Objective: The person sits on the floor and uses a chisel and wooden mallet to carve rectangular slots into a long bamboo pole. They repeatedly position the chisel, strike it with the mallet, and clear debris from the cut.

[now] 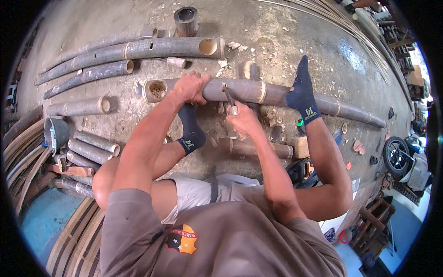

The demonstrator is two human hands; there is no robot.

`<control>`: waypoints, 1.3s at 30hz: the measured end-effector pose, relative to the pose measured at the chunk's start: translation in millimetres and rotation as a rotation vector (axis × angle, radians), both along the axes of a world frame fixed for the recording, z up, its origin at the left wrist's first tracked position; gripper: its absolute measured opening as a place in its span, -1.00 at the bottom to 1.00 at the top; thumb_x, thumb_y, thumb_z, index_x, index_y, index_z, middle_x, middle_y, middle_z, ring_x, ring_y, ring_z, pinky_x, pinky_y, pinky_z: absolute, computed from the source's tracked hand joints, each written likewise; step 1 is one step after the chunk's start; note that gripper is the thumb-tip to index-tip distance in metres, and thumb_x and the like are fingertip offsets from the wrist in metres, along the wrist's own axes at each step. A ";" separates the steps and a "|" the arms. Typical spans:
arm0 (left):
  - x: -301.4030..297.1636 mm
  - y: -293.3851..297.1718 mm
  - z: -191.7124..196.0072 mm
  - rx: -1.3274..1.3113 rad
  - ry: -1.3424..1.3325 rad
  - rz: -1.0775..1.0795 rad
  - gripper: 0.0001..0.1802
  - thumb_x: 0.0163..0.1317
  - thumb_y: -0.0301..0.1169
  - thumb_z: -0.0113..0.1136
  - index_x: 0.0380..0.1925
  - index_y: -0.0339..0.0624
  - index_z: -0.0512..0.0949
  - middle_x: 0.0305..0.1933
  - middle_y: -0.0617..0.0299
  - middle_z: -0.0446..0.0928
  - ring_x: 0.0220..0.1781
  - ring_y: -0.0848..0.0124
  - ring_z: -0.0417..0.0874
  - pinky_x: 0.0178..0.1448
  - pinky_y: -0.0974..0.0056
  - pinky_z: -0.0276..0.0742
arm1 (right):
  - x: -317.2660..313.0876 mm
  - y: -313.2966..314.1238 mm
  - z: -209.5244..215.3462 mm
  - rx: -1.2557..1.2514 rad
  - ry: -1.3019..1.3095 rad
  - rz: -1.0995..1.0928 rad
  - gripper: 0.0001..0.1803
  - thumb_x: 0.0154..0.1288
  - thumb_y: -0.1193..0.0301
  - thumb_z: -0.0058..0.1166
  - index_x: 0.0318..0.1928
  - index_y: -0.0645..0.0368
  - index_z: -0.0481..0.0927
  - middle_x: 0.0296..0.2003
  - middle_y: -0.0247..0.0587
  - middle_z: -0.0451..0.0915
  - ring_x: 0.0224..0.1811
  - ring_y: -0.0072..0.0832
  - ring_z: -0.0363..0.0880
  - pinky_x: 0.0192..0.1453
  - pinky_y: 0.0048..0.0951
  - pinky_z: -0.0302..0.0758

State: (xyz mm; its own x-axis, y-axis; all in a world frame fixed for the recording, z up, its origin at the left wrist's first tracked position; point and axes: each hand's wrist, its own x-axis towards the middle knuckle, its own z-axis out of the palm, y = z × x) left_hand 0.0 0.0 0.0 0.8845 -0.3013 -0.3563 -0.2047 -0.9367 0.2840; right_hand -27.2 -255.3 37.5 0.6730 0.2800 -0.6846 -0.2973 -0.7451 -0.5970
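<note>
A long grey bamboo pole [272, 94] lies across the concrete floor in front of me, its hollow cut end at the left. My left hand [191, 87] grips the pole near that end and presses it down. My right hand [243, 119] holds a small metal blade tool [229, 98] whose tip touches the pole's near side. My right foot in a dark blue sock [302, 90] rests on the pole further right. My left socked foot [190, 127] sits on the floor just below the pole.
Several cut bamboo poles [138, 50] lie at the upper left, and shorter pieces [92, 147] at the left. A short bamboo ring [186, 21] stands at the top. Another piece [260, 148] lies under my right forearm. Thin bamboo strips [364, 37] run along the upper right. A wheel [396, 156] stands at the right.
</note>
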 end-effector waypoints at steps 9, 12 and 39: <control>5.0 7.1 -1.1 0.004 -0.006 0.023 0.01 -0.26 -0.06 0.68 0.28 -0.03 0.45 0.00 -0.12 0.67 0.17 -0.11 0.65 0.20 -0.11 0.64 | -30.4 28.2 -45.4 -0.011 -0.295 -0.096 -0.59 0.21 0.25 0.23 0.01 0.22 0.62 -0.18 0.26 0.73 -0.03 0.24 0.69 0.04 0.08 0.57; 2.3 4.0 -5.1 -0.006 -0.022 0.011 -0.02 -0.23 -0.05 0.67 0.27 -0.01 0.45 0.03 -0.12 0.67 0.21 -0.09 0.64 0.19 -0.11 0.65 | -17.8 20.4 -50.2 0.049 -0.187 -0.116 -0.57 0.22 0.26 0.24 0.03 0.23 0.59 -0.18 0.24 0.73 -0.03 0.22 0.70 0.08 0.05 0.58; 3.4 -4.9 1.7 0.048 0.013 0.063 0.07 -0.24 0.02 0.72 0.33 0.03 0.41 0.19 -0.06 0.60 0.34 -0.10 0.55 0.32 -0.23 0.50 | -32.2 51.6 -47.9 0.775 0.473 -0.816 -0.69 0.38 0.28 0.36 -0.07 0.04 0.47 -0.50 -0.26 0.53 -0.58 -0.39 0.55 -0.53 -0.23 0.55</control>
State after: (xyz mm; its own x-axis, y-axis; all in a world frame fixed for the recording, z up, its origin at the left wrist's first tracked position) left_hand 3.4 -4.9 1.7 0.8966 -0.2273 -0.3802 -0.1414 -0.9603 0.2406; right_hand -59.4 -203.7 -10.4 0.5719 0.3348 -0.7489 -0.8198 0.2675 -0.5064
